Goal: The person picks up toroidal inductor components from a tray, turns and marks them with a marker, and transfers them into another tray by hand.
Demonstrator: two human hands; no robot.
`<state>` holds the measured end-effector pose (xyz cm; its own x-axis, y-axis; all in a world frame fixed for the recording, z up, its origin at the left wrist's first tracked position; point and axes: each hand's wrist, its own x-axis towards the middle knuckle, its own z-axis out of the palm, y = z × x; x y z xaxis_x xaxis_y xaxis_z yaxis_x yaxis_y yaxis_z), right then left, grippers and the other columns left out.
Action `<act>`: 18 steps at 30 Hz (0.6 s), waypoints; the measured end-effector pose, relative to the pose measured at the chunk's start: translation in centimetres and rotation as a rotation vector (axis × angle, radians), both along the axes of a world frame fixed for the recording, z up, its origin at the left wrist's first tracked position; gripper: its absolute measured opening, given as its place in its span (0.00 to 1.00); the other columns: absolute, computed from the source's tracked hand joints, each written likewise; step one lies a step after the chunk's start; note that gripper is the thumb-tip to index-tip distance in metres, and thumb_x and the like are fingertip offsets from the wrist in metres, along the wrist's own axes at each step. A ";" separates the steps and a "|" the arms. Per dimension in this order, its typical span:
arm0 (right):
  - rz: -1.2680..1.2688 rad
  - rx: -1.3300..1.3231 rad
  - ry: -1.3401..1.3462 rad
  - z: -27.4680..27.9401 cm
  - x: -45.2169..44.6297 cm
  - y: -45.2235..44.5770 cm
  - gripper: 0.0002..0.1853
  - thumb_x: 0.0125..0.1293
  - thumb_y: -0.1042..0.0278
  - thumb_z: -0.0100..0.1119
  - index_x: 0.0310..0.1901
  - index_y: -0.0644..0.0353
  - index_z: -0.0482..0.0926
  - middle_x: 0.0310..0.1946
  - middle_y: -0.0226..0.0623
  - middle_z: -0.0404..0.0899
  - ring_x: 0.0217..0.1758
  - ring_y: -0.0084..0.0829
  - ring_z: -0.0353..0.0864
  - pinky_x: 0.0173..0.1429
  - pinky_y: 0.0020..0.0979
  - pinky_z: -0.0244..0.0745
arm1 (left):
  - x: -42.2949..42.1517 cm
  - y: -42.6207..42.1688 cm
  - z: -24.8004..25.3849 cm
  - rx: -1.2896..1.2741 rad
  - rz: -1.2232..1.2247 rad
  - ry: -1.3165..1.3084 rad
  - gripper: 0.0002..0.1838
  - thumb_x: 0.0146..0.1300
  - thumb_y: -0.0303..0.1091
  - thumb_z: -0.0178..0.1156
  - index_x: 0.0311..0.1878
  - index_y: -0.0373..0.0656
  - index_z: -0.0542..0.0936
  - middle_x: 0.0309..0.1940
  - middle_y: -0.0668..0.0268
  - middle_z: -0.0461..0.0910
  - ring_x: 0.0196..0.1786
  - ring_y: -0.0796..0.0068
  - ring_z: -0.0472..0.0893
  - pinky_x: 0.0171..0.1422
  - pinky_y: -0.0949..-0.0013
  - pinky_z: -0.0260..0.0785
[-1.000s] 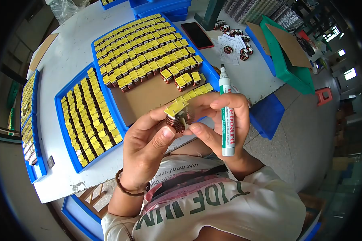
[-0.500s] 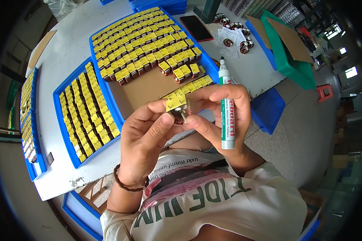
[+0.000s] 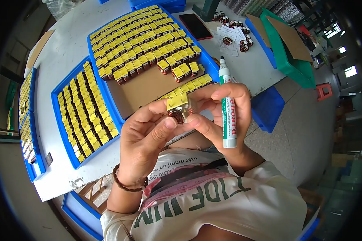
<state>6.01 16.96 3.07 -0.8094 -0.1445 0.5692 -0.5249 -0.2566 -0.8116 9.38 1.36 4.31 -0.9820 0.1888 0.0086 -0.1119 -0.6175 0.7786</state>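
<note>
Close in front of my chest, a toroidal coil (image 3: 178,103) with a yellow top and copper windings is pinched between both hands. My left hand (image 3: 142,134) grips its left side with thumb and fingers. On the other side, my right hand (image 3: 242,105) closes thumb and index finger on the coil. A whiteboard marker (image 3: 228,120) stands upright along the right hand, tucked among its fingers, black tip upward. Just beyond the hands lies a blue tray (image 3: 107,90) lined with cardboard, holding many similar yellow-topped coils in rows.
A second blue tray (image 3: 55,94) of coils stands to the left, with more trays (image 3: 39,160) at the far left edge. A phone (image 3: 196,27), paper slips (image 3: 228,47) and loose coils (image 3: 244,46) lie at the back right, near a green bin (image 3: 307,76).
The coil has tipped slightly in my fingers, so more of its windings show. Both hands keep nearly the same place, and the marker stays in the right one.
</note>
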 end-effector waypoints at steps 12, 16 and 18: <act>-0.022 0.058 0.070 -0.5 -0.1 -0.1 0.29 0.44 0.87 0.66 0.45 0.56 0.61 0.37 0.45 0.75 0.31 0.29 0.75 0.36 0.25 0.74 | -0.2 0.6 0.1 -0.025 0.036 -0.094 0.23 0.63 0.29 0.54 0.60 0.28 0.66 0.48 0.48 0.76 0.46 0.62 0.79 0.52 0.66 0.74; -0.028 0.067 0.159 -0.6 0.2 -0.3 0.24 0.44 0.85 0.67 0.42 0.59 0.66 0.38 0.44 0.77 0.32 0.29 0.77 0.36 0.25 0.74 | -0.6 0.5 -0.5 -0.110 -0.032 0.048 0.24 0.61 0.25 0.56 0.61 0.31 0.66 0.50 0.53 0.75 0.48 0.67 0.77 0.55 0.67 0.72; -0.025 0.071 0.188 -0.5 0.1 -0.3 0.23 0.44 0.84 0.67 0.41 0.60 0.68 0.38 0.44 0.77 0.32 0.29 0.78 0.36 0.25 0.74 | -0.8 0.4 -0.8 -0.137 -0.051 0.094 0.25 0.61 0.23 0.57 0.61 0.32 0.65 0.51 0.54 0.74 0.48 0.68 0.77 0.56 0.68 0.71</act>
<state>6.12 16.65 2.59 -0.6937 -0.1712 0.6996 -0.6742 -0.1873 -0.7144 8.60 1.76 3.54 -0.9672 0.2440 0.0707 -0.0630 -0.5000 0.8637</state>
